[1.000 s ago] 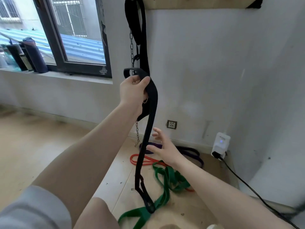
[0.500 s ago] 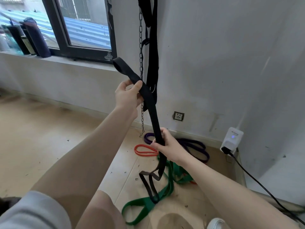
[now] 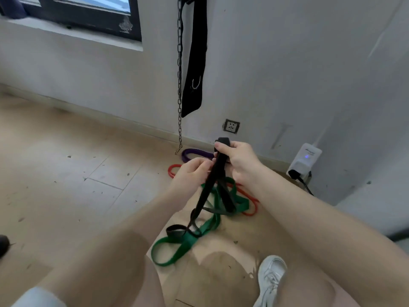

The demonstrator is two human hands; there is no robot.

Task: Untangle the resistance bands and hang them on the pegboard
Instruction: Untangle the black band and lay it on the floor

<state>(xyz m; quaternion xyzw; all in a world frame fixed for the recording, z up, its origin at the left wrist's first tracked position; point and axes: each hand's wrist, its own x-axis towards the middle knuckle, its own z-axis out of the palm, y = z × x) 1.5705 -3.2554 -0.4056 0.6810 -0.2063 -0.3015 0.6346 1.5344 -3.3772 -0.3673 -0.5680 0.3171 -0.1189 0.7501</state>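
The flat black resistance band (image 3: 209, 187) is pinched low by the left hand (image 3: 190, 176), fingers curled closed around it. Its folded top is gripped in the closed right hand (image 3: 239, 161), held slightly higher. Its tail hangs onto the green band (image 3: 177, 247) on the wooden floor (image 3: 66, 173).

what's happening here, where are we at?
A person is working on a black band with both hands: the right hand grips its top end, the left hand pinches it just below. Its lower loops trail onto a green band on the floor. A red band and a purple band also lie there, near the wall. A chain and a black strap hang on the wall. The pegboard is out of frame.
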